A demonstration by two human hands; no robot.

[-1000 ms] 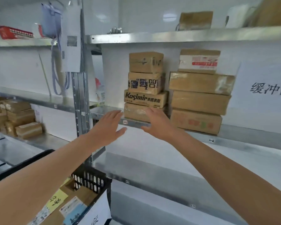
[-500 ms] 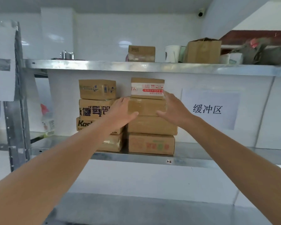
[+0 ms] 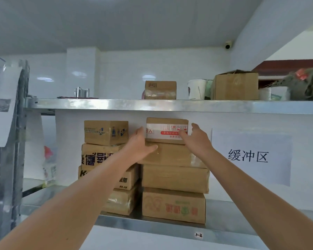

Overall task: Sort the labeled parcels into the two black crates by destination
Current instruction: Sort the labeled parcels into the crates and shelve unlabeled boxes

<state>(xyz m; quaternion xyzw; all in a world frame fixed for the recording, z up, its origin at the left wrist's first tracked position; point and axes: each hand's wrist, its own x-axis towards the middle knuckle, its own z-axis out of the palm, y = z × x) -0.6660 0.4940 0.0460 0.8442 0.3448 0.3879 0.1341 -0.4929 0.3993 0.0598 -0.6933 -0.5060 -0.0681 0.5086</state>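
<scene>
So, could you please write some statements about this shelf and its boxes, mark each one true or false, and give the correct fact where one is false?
1. Both hands touch the top box of the right stack. True: the left hand is at its left side and the right hand is at its right.
2. The right stack holds three boxes. False: it holds four.
3. A paper sign hangs to the right of that stack. True.
4. A black crate stands beside the boxes. False: no crate is in view.
5. A paper cup stands on the upper shelf. True.
</scene>
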